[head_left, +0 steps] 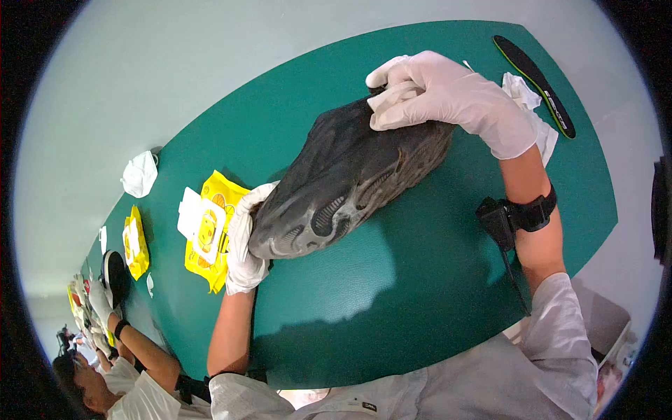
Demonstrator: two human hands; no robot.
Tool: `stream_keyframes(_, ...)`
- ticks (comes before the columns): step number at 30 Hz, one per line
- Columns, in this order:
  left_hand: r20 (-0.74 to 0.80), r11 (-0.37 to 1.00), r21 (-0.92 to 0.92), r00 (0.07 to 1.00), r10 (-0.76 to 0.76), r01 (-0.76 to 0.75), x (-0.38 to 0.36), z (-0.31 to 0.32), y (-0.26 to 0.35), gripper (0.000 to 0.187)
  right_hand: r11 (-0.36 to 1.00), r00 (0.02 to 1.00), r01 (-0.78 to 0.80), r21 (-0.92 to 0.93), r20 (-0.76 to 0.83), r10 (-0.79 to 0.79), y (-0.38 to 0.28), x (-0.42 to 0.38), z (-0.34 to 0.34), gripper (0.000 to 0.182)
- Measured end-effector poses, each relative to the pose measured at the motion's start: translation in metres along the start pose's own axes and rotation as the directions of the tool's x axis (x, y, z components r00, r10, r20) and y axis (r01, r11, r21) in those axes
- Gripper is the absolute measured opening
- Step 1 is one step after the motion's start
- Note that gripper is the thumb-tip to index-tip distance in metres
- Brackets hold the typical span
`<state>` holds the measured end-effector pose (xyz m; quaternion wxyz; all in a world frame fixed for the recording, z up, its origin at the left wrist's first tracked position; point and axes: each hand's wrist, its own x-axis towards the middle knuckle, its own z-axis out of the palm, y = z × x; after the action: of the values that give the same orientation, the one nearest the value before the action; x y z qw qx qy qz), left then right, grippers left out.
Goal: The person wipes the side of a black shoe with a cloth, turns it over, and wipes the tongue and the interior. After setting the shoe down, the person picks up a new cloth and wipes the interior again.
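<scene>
Centrally, in the head view, one dark grey shoe (343,182) with a patterned sole is held aslant above one green table (308,301). Two white-gloved hands hold it: the left hand (245,245) is curled around its left end; the right hand (451,98) is nearly closed, pinching one folded white cloth (395,96) against its far right end and hiding part of it. Two yellow packets lie to the left: the nearer packet (208,231), lid raised, is partly covered by the left hand; the smaller-looking packet (136,241) lies farther left. One black insole (535,87) with a green edge lies far right, beside crumpled white material (521,91) partly hidden by the right hand. One white mask-like item (140,173) lies at the far left edge. At near left, one co-worker (140,392) touches one dark, pale-edged shoe (115,276) with a gloved hand.
</scene>
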<state>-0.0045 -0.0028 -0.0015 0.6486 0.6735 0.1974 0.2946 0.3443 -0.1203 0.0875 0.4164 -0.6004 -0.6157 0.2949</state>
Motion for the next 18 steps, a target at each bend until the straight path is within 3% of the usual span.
stream_keyframes(2, -0.008, 0.999, 0.04, 1.0, 0.011, -0.011, 0.001, -0.003, -0.002, 0.058, 0.953, 0.986, -0.146, -0.264, -0.118, 0.118, -0.011, 0.001, -0.001, 0.038)
stream_keyframes(6, -0.044, 1.0, -0.009, 0.999, -0.025, 0.025, 0.0, -0.002, -0.005, 0.059, 0.942, 0.978, -0.137, -0.306, -0.192, 0.079, 0.002, 0.008, -0.003, 0.039)
stream_keyframes(8, -0.024, 1.0, 0.027, 1.0, 0.007, -0.007, 0.0, -0.004, -0.005, 0.059, 0.904, 0.947, -0.263, -0.336, -0.271, 0.174, -0.001, 0.011, -0.001, 0.028)
stream_keyframes(9, -0.023, 1.0, 0.028, 1.0, 0.007, -0.006, -0.001, -0.004, -0.004, 0.059, 0.904, 0.946, -0.263, -0.336, -0.272, 0.175, 0.0, 0.01, 0.001, 0.028)
stream_keyframes(11, -0.019, 1.0, 0.021, 1.0, -0.01, 0.011, 0.0, -0.003, -0.002, 0.06, 0.961, 0.963, -0.089, -0.264, -0.269, 0.015, 0.004, 0.008, 0.003, 0.03)
stream_keyframes(12, -0.019, 1.0, 0.018, 1.0, -0.012, 0.012, 0.0, -0.002, -0.002, 0.06, 0.96, 0.963, -0.091, -0.265, -0.268, 0.018, 0.003, 0.006, 0.003, 0.03)
stream_keyframes(14, 0.003, 1.0, 0.01, 1.0, -0.004, 0.004, 0.0, -0.002, -0.001, 0.059, 0.94, 0.992, -0.095, -0.327, -0.113, 0.061, -0.002, 0.004, 0.002, 0.037)
stream_keyframes(15, 0.005, 1.0, 0.011, 1.0, -0.009, 0.009, -0.001, -0.002, -0.002, 0.059, 0.905, 0.988, -0.138, -0.402, -0.117, 0.099, -0.008, 0.005, 0.002, 0.043)
stream_keyframes(18, -0.02, 1.0, -0.006, 1.0, -0.01, 0.01, -0.002, -0.005, -0.006, 0.058, 0.904, 0.988, -0.105, -0.414, -0.15, 0.046, -0.005, 0.007, 0.004, 0.04)
